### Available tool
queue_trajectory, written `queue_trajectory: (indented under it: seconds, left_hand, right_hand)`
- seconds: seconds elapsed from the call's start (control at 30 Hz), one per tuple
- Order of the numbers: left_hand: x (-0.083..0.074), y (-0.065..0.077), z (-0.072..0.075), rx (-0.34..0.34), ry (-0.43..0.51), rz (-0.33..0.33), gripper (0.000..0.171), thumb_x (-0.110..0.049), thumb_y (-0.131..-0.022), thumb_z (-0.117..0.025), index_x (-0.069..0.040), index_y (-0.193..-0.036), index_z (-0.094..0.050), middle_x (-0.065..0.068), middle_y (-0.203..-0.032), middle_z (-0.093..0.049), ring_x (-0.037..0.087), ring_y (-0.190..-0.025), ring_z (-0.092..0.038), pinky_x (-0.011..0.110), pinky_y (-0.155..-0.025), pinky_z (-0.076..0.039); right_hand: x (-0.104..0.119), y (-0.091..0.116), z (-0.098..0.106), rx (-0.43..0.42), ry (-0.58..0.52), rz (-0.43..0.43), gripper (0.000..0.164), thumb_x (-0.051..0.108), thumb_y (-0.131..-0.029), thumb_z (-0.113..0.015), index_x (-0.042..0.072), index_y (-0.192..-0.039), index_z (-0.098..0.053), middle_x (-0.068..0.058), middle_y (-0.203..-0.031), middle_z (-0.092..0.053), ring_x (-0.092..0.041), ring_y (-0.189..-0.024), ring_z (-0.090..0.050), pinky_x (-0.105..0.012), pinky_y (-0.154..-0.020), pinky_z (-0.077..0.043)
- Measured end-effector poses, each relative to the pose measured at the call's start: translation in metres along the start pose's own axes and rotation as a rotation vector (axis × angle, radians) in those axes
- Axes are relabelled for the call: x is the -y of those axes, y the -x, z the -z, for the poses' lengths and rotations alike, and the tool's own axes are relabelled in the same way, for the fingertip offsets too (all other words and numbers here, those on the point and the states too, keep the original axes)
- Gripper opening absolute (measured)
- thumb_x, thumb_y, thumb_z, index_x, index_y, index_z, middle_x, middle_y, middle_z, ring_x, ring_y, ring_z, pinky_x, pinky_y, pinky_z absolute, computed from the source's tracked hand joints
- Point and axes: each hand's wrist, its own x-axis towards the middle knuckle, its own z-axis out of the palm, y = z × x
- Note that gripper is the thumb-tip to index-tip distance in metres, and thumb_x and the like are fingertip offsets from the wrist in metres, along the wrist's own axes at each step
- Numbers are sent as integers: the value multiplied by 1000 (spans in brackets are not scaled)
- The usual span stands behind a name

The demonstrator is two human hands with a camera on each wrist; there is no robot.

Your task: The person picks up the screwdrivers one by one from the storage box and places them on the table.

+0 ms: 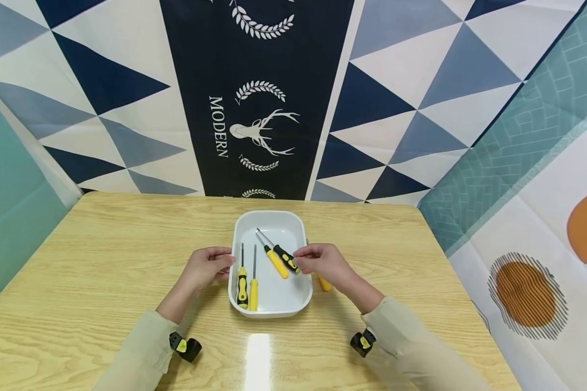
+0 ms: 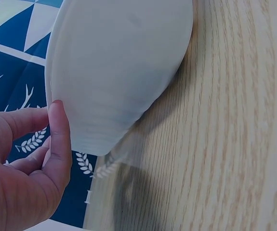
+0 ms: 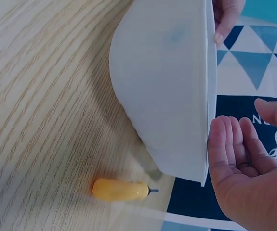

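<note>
Pale sleeves (image 1: 420, 347): two, reaching in from the bottom of the frame, with a black wrist camera (image 1: 189, 349) near each cuff.
White tray (image 1: 279, 296): one, just below the centre of the frame. It looks like stiff moulded plastic, likely light even with tools in it. The smooth walls might slip, so I'd take the rim on both long sides and keep it level, or the contents could slide.
Screwdrivers inside: four. At the tray's lower left, a black-and-yellow screwdriver (image 1: 242, 290) and a slim yellow screwdriver (image 1: 254, 296) lie side by side; right of its middle, a second yellow one (image 1: 276, 264) and a second black-and-yellow one (image 1: 284, 256) slant together. Hard and sturdy, I'd judge; best lifted by their handles.
Left hand (image 1: 205, 267): thumb and fingers pinch the rim at the tray's left.
Right hand (image 1: 328, 262): at the right rim, fingers gently bent, thumb apart, gripping nothing I can see; whether a fingertip touches the nearby handle, I can't fairly tell.
Loose tool (image 1: 325, 283): one, yellow-handled, on the wood just right of the tray, partly behind that hand.
Table (image 1: 102, 304): one, pale grained wood across the lower half.
Backdrop (image 1: 386, 70): blue and white triangles up top, one deer head upper centre.
</note>
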Motion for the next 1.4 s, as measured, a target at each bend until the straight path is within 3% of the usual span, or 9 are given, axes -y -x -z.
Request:
queue_trajectory:
  seconds: [0.2, 0.47, 0.77, 1.03, 1.4]
  left_hand:
    - [0, -1, 0, 0, 17, 8, 38, -18, -84, -60, -2, -117, -52, 15, -101, -59, 12, -71, -59, 29, -69, -56]
    - [-1, -1, 0, 5, 28, -3, 38, -16, -83, -60, -1, -117, -52, 13, -97, -59, 12, -71, -59, 29, -69, -56]
    - [0, 0, 0, 8, 29, 11, 39, -16, -83, -60, -1, -118, -51, 14, -99, -60, 12, -70, -59, 29, -69, -56]
    - [-2, 1, -1, -2, 19, 14, 37, -16, -84, -58, -2, -118, -52, 14, -102, -60, 10, -69, -59, 29, -69, -56]
    - [-3, 3, 0, 3, 3, -9, 38, -16, -85, -58, 0, -118, -51, 15, -101, -58, 9, -69, -59, 26, -67, -56]
  right_hand:
    - [-10, -13, -7, -11, 3, -10, 27, 19, -79, -66, 3, -101, -63, -8, -89, -65, -29, -83, -61, -36, -77, -53]
    - [-11, -21, -18, -32, 42, -24, 22, 20, -79, -66, 7, -97, -65, -4, -87, -65, -17, -73, -61, -36, -76, -54]
    - [-16, -24, -27, 40, 22, -2, 26, 22, -79, -66, 5, -99, -63, -6, -88, -65, -26, -79, -62, -36, -75, -54]
    - [-13, -25, -37, 30, 25, -9, 25, 19, -78, -66, 4, -97, -64, -6, -83, -64, -13, -69, -60, -32, -71, -55]
    - [-11, -30, -51, -13, 71, -81, 21, 20, -77, -68, 6, -92, -66, -5, -83, -65, -11, -67, -60, -28, -67, -55]
